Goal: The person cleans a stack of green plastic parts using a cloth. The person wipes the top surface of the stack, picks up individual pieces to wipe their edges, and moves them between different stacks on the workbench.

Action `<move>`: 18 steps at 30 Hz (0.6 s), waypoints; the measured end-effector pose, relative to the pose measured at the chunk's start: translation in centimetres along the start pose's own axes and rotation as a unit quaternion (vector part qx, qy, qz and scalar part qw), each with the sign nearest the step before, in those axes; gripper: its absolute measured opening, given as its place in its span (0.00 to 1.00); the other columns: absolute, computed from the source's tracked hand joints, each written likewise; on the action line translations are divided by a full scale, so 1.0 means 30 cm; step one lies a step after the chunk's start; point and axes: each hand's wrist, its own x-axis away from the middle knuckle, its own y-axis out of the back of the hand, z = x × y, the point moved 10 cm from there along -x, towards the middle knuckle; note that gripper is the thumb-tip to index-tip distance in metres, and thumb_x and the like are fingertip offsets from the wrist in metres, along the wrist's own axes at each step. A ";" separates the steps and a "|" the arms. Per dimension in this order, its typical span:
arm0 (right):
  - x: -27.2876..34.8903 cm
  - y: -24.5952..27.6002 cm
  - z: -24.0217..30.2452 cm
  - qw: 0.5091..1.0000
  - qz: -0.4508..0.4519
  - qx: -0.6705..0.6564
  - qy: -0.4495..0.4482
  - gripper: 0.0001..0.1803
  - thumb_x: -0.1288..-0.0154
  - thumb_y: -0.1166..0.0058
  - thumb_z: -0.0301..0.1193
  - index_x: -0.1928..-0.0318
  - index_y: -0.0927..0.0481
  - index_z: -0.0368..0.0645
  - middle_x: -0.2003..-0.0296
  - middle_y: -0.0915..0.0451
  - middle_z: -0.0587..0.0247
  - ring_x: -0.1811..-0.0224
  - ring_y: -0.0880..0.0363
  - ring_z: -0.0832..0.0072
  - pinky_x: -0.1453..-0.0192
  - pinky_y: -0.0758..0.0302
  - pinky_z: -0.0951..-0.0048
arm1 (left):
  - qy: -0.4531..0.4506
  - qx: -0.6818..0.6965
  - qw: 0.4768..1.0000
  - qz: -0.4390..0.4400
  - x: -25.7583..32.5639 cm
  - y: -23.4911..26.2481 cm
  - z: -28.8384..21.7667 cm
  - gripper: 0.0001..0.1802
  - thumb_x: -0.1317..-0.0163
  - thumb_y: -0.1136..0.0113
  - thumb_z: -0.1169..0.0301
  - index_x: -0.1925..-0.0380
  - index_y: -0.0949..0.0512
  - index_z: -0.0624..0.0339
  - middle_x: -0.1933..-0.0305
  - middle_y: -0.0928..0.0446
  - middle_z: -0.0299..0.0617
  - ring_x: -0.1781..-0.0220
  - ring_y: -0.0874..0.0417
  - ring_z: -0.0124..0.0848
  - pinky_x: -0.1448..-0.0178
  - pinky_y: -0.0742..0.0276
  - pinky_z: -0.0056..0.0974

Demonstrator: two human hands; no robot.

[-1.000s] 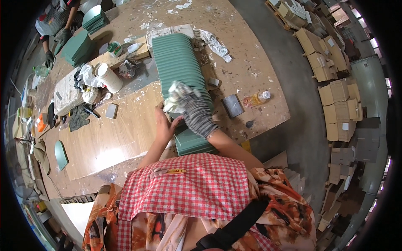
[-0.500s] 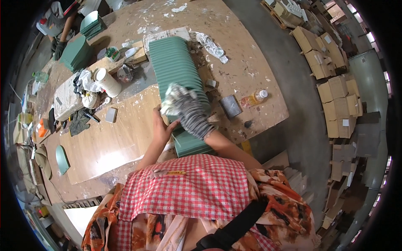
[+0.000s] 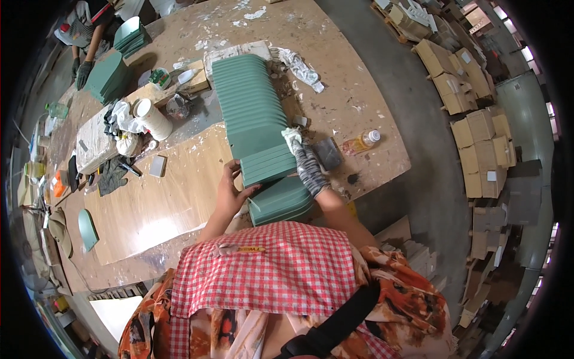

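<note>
A long row of green rounded-end boards (image 3: 248, 90) leans overlapped down the middle of the table, with a near group of green boards (image 3: 269, 164) showing its straight edges. My bare left hand (image 3: 230, 191) grips that group at its near left corner, thumb at the front and fingers along the side. At the right edge of the row is my right hand (image 3: 308, 164), in a grey striped glove, closed around a crumpled white rag (image 3: 292, 139). Closest to me lies a stack of green boards (image 3: 281, 203) with rounded right ends.
Right of the row are a dark grey block (image 3: 327, 154) and a bottle of amber liquid (image 3: 362, 142). A white cup stack (image 3: 153, 119) and a dark glove (image 3: 113, 176) lie left. At the far left, a co-worker's gloved hands (image 3: 82, 73) are beside more green boards (image 3: 109, 78).
My right hand has moved with the rag from the top of the row to its right edge, uncovering the near group of boards. My left hand stays at the left side.
</note>
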 end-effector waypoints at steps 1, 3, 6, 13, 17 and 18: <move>0.003 0.020 -0.006 1.000 -0.003 0.000 0.000 0.28 0.30 0.64 0.36 0.34 0.44 0.34 0.34 0.43 0.48 0.33 0.43 0.64 0.30 0.45 0.66 | 0.006 0.026 1.000 -0.004 0.012 0.000 0.010 0.41 0.58 0.27 0.77 0.45 0.40 0.64 0.48 0.30 0.50 0.42 0.28 0.41 0.36 0.33 0.44; -0.001 0.050 -0.074 0.997 -0.004 -0.040 -0.069 0.29 0.31 0.61 0.40 0.35 0.42 0.35 0.36 0.40 0.53 0.35 0.41 0.67 0.32 0.43 0.66 | 0.026 0.036 0.999 0.002 0.027 -0.001 0.037 0.40 0.58 0.28 0.80 0.46 0.41 0.62 0.46 0.33 0.48 0.41 0.30 0.40 0.36 0.32 0.45; -0.030 0.066 -0.186 0.980 -0.001 -0.101 -0.169 0.31 0.32 0.58 0.46 0.36 0.38 0.38 0.39 0.35 0.61 0.38 0.38 0.72 0.35 0.39 0.66 | 0.044 0.020 0.999 0.021 0.012 -0.010 0.015 0.40 0.58 0.29 0.82 0.45 0.42 0.61 0.44 0.36 0.47 0.40 0.32 0.39 0.37 0.31 0.47; 0.013 -0.046 0.056 0.977 0.013 0.076 0.197 0.25 0.28 0.66 0.34 0.34 0.42 0.41 0.36 0.40 0.51 0.33 0.42 0.63 0.30 0.47 0.68 | -0.003 -0.059 0.996 0.066 -0.003 -0.026 -0.048 0.38 0.53 0.31 0.77 0.43 0.42 0.64 0.45 0.37 0.53 0.42 0.30 0.46 0.36 0.34 0.44; 0.141 -0.253 0.215 0.823 0.007 0.503 0.263 0.28 0.35 0.62 0.35 0.33 0.40 0.50 0.31 0.50 0.50 0.29 0.51 0.58 0.26 0.58 0.58 | 0.007 -0.094 0.994 0.059 0.002 -0.024 -0.022 0.39 0.51 0.33 0.76 0.41 0.43 0.63 0.45 0.40 0.54 0.43 0.31 0.50 0.40 0.33 0.42; 0.163 -0.298 0.225 0.803 0.036 0.526 0.278 0.29 0.36 0.61 0.36 0.34 0.39 0.51 0.31 0.48 0.51 0.29 0.51 0.59 0.26 0.59 0.59 | 0.028 -0.060 0.996 0.059 0.006 -0.022 -0.008 0.38 0.51 0.33 0.76 0.41 0.42 0.63 0.45 0.41 0.55 0.43 0.31 0.51 0.40 0.33 0.42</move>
